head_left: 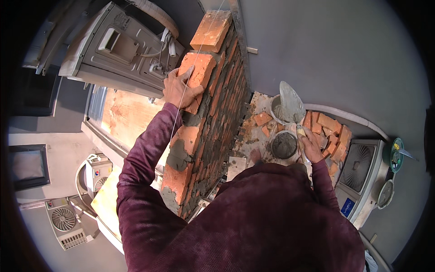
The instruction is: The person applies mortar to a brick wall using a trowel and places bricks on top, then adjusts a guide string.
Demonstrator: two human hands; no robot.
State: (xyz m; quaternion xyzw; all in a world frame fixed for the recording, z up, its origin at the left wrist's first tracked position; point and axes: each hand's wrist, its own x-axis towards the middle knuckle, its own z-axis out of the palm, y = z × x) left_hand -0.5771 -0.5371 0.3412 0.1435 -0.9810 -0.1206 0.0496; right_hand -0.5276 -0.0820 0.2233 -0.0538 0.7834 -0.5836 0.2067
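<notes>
My left hand (179,88) grips an orange brick (200,72) on top of the brick wall (222,109), thumb and fingers spread over its near end. Beyond it on the same course lies another brick (212,31). A thin taut string (185,88) runs along the wall top and crosses over my left hand. Grey mortar (180,155) is smeared on the nearer bricks. Low on the right, my right hand (310,146) is closed round the handle of a trowel (291,102), its mortar-coated blade pointing away over a bucket (274,109). Another bucket (284,145) of wet mortar stands nearer.
Loose bricks (330,129) are heaped right of the buckets, with broken pieces on the spattered floor (258,102). An outdoor air-conditioner unit (122,50) stands close left of the wall; another unit (360,167) is at the right. A grey wall (326,54) rises beyond.
</notes>
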